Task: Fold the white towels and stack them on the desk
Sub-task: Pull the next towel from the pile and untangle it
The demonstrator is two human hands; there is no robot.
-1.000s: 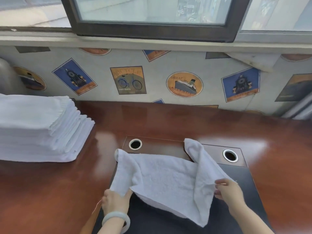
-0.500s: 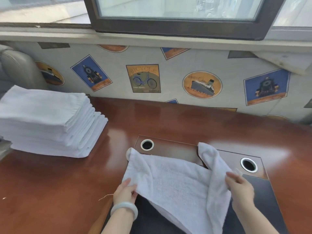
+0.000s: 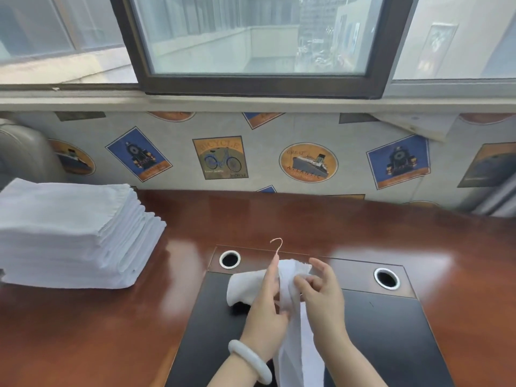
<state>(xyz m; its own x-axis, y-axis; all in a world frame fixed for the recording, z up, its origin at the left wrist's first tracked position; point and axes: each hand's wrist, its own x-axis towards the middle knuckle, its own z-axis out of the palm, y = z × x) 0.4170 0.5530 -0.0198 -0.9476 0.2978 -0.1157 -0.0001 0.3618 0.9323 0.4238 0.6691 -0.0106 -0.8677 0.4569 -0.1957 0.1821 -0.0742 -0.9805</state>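
Though limp, towel (image 3: 243, 286) between hands (image 3: 265, 308) (image 3: 325, 301).

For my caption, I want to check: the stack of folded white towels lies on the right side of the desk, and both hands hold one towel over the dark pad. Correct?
One error: the head view shows the stack on the left side of the desk, not the right. The left hand and right hand do hold one towel over the dark pad.
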